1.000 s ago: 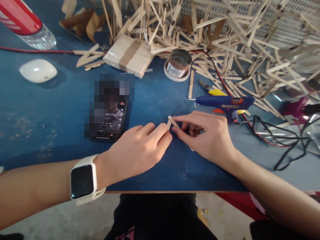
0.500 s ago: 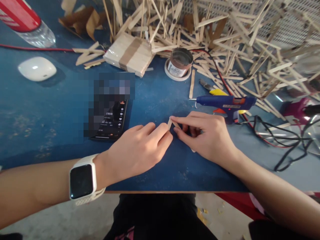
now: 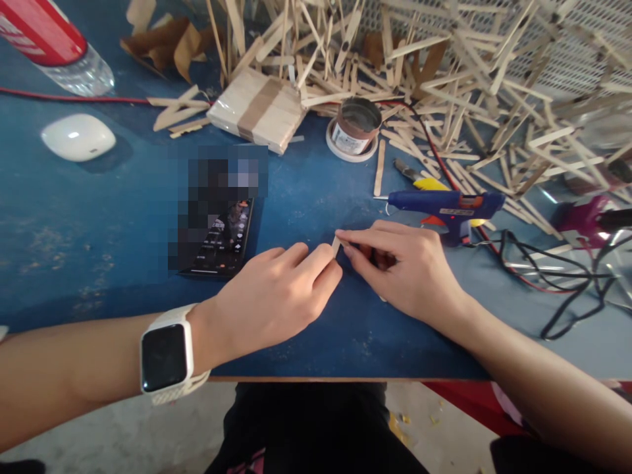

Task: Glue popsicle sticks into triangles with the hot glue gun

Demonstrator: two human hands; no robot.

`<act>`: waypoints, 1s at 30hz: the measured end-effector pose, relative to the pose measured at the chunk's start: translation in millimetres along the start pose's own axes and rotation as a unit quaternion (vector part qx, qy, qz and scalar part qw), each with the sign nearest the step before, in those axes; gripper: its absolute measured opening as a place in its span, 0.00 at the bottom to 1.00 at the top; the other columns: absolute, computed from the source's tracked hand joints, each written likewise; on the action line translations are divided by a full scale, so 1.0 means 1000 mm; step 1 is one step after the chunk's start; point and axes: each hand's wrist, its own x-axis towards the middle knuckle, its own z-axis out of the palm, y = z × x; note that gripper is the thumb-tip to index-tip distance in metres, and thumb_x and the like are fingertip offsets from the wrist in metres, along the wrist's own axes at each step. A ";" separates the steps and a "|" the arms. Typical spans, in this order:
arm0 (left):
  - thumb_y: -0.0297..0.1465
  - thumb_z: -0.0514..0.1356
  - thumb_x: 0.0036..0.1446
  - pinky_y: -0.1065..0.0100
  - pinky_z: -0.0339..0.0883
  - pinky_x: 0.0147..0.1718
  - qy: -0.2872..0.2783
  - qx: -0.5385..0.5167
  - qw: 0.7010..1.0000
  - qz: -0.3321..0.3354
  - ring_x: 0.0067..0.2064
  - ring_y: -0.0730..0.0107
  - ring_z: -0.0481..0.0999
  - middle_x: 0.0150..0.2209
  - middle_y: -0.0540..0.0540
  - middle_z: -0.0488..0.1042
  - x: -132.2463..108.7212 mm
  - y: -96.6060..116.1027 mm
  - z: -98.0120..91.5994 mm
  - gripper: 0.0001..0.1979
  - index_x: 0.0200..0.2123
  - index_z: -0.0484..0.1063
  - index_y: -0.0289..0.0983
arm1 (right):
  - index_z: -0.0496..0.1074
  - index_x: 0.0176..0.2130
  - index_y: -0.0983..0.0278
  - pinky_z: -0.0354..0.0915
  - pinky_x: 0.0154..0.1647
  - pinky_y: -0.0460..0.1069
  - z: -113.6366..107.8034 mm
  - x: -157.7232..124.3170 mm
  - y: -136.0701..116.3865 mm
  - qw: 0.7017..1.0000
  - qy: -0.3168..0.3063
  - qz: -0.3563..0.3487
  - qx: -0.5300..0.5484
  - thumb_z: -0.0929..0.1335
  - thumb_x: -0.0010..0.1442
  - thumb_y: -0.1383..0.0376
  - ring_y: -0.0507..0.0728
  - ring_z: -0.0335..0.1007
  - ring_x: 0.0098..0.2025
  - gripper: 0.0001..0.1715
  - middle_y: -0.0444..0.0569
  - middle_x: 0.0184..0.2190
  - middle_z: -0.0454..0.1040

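Note:
My left hand (image 3: 276, 296), with a watch on its wrist, is closed in a pinch on a wooden craft stick (image 3: 336, 247). Only the stick's short end shows beyond the fingers. My right hand (image 3: 407, 263) pinches at the same spot, its index fingertip touching the top of that end. A second stick runs under the right hand and is mostly hidden by it. Just beyond the right hand lies a blue glue gun (image 3: 424, 199), its nozzle pointing left. A phone (image 3: 217, 247) rests on the table near my left hand.
Behind are a wrapped pack of sticks (image 3: 257, 108), a small round jar (image 3: 356, 125) and a large heap of loose sticks (image 3: 459, 92). A yellow-handled cutter (image 3: 429, 183) touches the glue gun area. Black cables (image 3: 567, 276) tangle at right; a white mouse (image 3: 78, 137) and bottle (image 3: 54, 46) stand left.
My right thumb has closed in toward the index finger, covering more of the second stick. The left hand stays nearly still. The whole view has shifted slightly.

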 end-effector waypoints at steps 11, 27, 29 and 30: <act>0.23 0.60 0.70 0.60 0.80 0.34 0.003 -0.013 1.000 -0.009 0.37 0.60 0.83 0.48 0.37 0.84 0.001 0.000 0.000 0.10 0.50 0.79 0.29 | 0.87 0.50 0.64 0.65 0.28 0.47 0.001 0.000 -0.001 1.000 -0.012 0.019 -0.005 0.72 0.70 0.71 0.49 0.68 0.25 0.13 0.43 0.30 0.78; 0.27 0.57 0.73 0.60 0.76 0.32 -0.009 -0.037 0.997 -0.074 0.38 0.58 0.82 0.42 0.39 0.79 0.006 0.004 -0.002 0.09 0.48 0.77 0.29 | 0.82 0.56 0.65 0.68 0.30 0.48 0.002 -0.004 0.001 0.999 -0.002 0.054 0.001 0.75 0.64 0.68 0.49 0.68 0.25 0.20 0.42 0.30 0.78; 0.28 0.56 0.75 0.60 0.76 0.32 -0.018 -0.043 0.996 -0.080 0.39 0.58 0.82 0.41 0.40 0.78 0.007 0.004 -0.003 0.10 0.47 0.76 0.30 | 0.83 0.51 0.64 0.69 0.29 0.48 0.001 -0.005 0.000 0.997 0.007 0.072 0.015 0.75 0.62 0.69 0.49 0.68 0.24 0.17 0.42 0.30 0.80; 0.29 0.56 0.75 0.60 0.75 0.32 -0.021 -0.051 0.995 -0.086 0.39 0.58 0.82 0.41 0.41 0.78 0.007 0.005 -0.004 0.10 0.46 0.76 0.30 | 0.83 0.49 0.63 0.69 0.29 0.48 0.001 -0.006 0.000 0.996 0.011 0.082 0.024 0.76 0.61 0.69 0.49 0.69 0.23 0.14 0.41 0.29 0.80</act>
